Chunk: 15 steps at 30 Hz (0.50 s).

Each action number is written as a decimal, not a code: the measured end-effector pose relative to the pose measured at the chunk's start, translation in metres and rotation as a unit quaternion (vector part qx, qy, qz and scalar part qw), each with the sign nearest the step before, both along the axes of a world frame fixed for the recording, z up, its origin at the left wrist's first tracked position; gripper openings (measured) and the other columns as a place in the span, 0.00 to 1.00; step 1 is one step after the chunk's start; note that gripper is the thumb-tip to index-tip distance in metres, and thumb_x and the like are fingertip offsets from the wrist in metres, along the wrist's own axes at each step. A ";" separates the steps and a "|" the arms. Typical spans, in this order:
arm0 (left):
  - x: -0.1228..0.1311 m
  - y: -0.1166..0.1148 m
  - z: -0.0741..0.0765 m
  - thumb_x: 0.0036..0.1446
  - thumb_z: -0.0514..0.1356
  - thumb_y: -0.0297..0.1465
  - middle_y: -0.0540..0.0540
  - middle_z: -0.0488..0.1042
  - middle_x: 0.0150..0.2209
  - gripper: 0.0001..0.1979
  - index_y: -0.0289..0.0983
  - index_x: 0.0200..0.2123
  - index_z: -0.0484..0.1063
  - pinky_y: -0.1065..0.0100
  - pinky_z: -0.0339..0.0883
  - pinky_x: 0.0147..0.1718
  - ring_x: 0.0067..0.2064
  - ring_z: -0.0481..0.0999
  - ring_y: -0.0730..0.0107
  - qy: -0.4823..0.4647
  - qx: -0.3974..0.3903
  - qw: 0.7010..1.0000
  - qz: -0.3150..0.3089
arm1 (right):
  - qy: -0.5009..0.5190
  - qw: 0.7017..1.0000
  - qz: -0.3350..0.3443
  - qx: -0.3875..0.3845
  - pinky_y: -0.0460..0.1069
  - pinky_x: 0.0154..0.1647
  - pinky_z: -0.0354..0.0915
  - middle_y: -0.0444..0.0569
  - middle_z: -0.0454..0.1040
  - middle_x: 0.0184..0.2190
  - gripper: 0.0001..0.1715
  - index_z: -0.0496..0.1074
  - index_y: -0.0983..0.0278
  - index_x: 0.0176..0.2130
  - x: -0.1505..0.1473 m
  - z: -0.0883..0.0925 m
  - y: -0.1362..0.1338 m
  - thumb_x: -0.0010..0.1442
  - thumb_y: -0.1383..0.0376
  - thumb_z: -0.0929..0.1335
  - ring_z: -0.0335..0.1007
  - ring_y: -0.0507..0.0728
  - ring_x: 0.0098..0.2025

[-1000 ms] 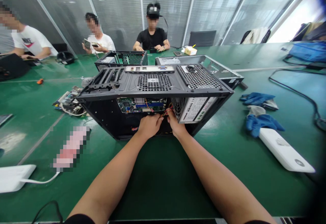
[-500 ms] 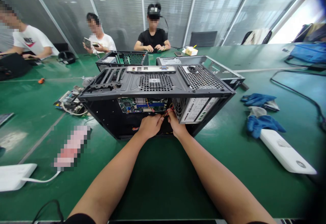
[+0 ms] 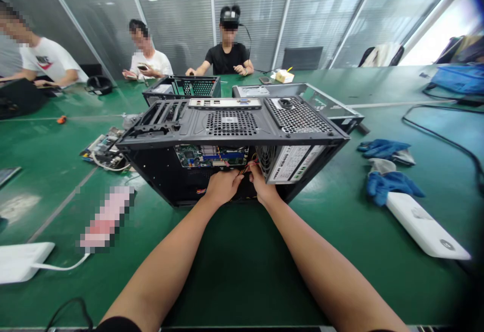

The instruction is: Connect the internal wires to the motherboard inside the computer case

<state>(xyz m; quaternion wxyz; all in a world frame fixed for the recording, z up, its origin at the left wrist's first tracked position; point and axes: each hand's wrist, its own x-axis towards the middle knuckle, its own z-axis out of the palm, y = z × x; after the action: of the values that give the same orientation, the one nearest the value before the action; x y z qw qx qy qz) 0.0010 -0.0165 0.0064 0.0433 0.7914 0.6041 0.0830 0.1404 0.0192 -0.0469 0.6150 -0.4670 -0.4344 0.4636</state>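
A black computer case (image 3: 189,131) stands on the green table with its open side towards me and its rear panel facing up. Both my hands reach into that opening. My left hand (image 3: 224,186) has its fingers closed on thin coloured power cables (image 3: 244,169). Close beside it, my right hand (image 3: 260,181) pinches the same cables; its fingertips are partly hidden. Above my right hand sits the power supply (image 3: 295,163) with its fan and label. A green motherboard (image 3: 212,155) shows inside, behind and above my left hand.
Further case parts (image 3: 181,86) and a metal panel (image 3: 272,90) lie behind the case. Left are a loose circuit board (image 3: 106,150) and a blurred-out phone (image 3: 108,216) on a cable. Right lie blue gloves (image 3: 391,181) and a white power bank (image 3: 423,223). Several people sit across the table.
My hands and the case stay almost still. Across the table, the person in black has moved one hand out to the side, and the person in white has lowered the things held.
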 end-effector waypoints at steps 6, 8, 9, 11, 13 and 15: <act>0.001 -0.002 0.001 0.69 0.45 0.41 0.42 0.80 0.37 0.19 0.40 0.44 0.74 0.61 0.71 0.38 0.39 0.81 0.56 0.024 0.015 1.000 0.003 | 0.022 1.000 -0.010 -0.005 0.46 0.24 0.55 0.40 0.66 0.25 0.21 0.65 0.60 0.33 0.000 0.002 -0.001 0.51 0.48 0.72 0.57 0.49 0.24; 0.002 -0.003 0.002 0.68 0.45 0.41 0.43 0.80 0.36 0.19 0.40 0.44 0.73 0.61 0.72 0.38 0.39 0.81 0.57 0.033 0.020 0.999 0.003 | 0.028 1.000 -0.010 -0.007 0.46 0.24 0.55 0.40 0.66 0.25 0.21 0.65 0.60 0.33 0.000 0.003 -0.001 0.51 0.48 0.72 0.57 0.49 0.24; 0.003 -0.004 0.003 0.68 0.46 0.41 0.43 0.80 0.37 0.19 0.40 0.44 0.73 0.62 0.72 0.38 0.39 0.81 0.57 0.036 0.023 0.999 0.003 | 0.032 0.999 -0.010 -0.008 0.46 0.24 0.55 0.40 0.67 0.25 0.21 0.65 0.60 0.33 0.000 0.004 -0.001 0.51 0.48 0.72 0.57 0.49 0.24; 0.004 -0.005 0.004 0.69 0.46 0.40 0.42 0.80 0.38 0.18 0.39 0.43 0.73 0.63 0.72 0.38 0.39 0.80 0.58 0.042 0.029 0.999 0.001 | 0.040 0.999 -0.012 -0.012 0.46 0.23 0.55 0.40 0.67 0.26 0.22 0.66 0.60 0.33 -0.001 0.004 -0.001 0.50 0.47 0.72 0.56 0.48 0.23; 0.005 -0.006 0.006 0.69 0.46 0.39 0.41 0.80 0.39 0.18 0.38 0.43 0.72 0.63 0.72 0.38 0.40 0.80 0.59 0.045 0.032 0.998 -0.002 | 0.045 0.999 -0.013 -0.018 0.46 0.23 0.55 0.41 0.68 0.26 0.23 0.66 0.60 0.33 -0.001 0.005 -0.001 0.48 0.47 0.73 0.56 0.48 0.23; 0.006 -0.007 0.007 0.69 0.46 0.39 0.40 0.79 0.39 0.18 0.37 0.43 0.72 0.63 0.72 0.38 0.39 0.80 0.58 0.045 0.031 0.999 -0.004 | 0.042 0.999 -0.014 -0.021 0.47 0.23 0.55 0.41 0.68 0.26 0.24 0.66 0.60 0.33 -0.001 0.004 -0.001 0.48 0.46 0.73 0.55 0.48 0.23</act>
<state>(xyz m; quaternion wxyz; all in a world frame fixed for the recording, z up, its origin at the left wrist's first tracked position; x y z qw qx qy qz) 0.0066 -0.0235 0.0133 -0.0081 0.7979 0.5991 0.0660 0.1394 0.0183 -0.0426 0.6296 -0.4655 -0.3917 0.4832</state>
